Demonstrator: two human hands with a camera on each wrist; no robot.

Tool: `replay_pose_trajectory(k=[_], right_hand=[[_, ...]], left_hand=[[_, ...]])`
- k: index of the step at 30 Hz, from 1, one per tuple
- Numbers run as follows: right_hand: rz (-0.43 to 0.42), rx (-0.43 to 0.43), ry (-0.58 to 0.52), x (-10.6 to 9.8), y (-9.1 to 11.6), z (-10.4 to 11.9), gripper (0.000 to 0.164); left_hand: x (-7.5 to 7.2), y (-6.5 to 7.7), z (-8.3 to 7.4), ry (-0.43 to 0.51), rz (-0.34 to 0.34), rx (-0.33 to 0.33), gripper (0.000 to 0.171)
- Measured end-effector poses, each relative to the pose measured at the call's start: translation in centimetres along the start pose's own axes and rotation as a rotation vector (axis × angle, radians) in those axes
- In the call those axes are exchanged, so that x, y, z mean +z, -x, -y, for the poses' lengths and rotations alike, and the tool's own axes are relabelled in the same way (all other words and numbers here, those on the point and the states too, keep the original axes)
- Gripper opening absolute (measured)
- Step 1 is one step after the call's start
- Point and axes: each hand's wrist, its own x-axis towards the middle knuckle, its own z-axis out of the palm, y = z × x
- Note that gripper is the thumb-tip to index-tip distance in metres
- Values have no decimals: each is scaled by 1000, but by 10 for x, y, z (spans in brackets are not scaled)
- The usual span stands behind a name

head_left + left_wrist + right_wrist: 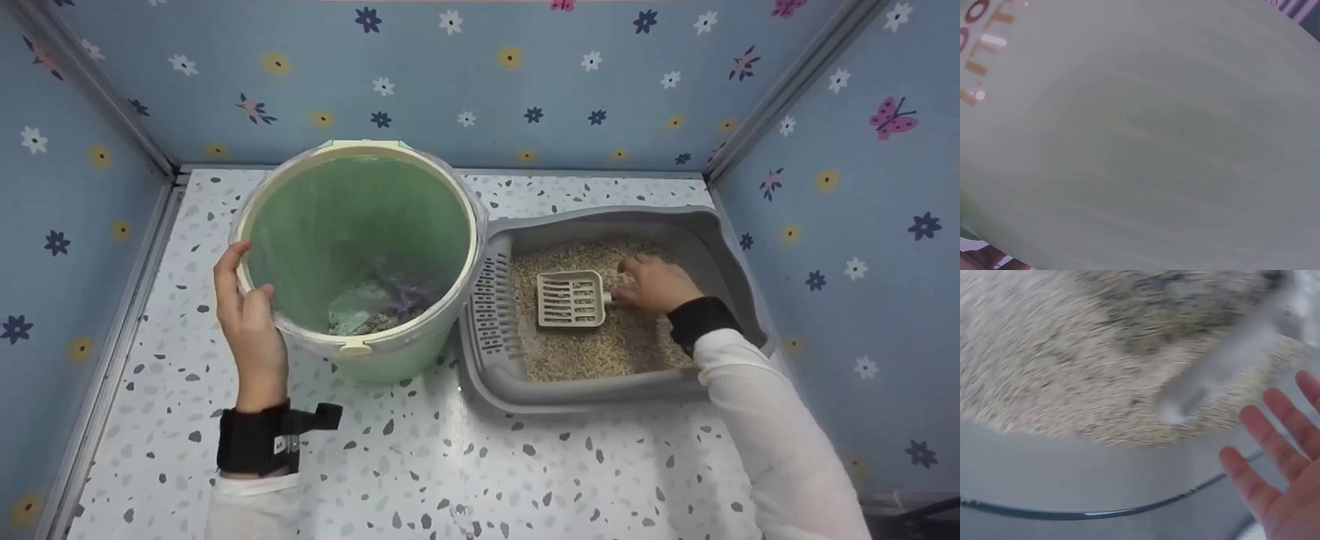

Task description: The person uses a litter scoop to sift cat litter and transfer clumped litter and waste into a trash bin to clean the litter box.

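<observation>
A green bin (386, 367) with a cream rim and a clear liner stands on the left in the head view; a crumpled bag and some litter lie inside. My left hand (251, 322) grips its rim at the left side. In the left wrist view, the pale bin wall (1145, 135) fills nearly everything. On the litter (577, 360) in the grey litter box lies a slotted litter scoop (570, 298). My right hand (660, 285) is over the scoop's handle end. The right wrist view shows its fingers (1266, 430) spread, apart from the blurred scoop handle (1219, 368).
The grey litter box (585, 394) stands right beside the bin on a speckled white table (420, 465). Blue flowered panels (480, 82) enclose the table at the back and both sides.
</observation>
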Motion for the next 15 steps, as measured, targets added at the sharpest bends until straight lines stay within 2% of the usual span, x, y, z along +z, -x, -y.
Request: replay_pose_trajectory(k=[5, 8, 12, 15], right_hand=[[-158, -20, -32, -18, 12, 12, 55], [-271, -27, -70, -28, 23, 20, 55], [-405, -22, -161, -40, 42, 31, 54], [-473, -21, -208, -50, 55, 42, 54]], left_hand=[[-2, -1, -7, 6, 3, -14, 53], [-1, 2, -12, -99, -4, 8, 51], [7, 14, -24, -275, -15, 107, 52], [17, 27, -36, -360, -3, 228, 55]])
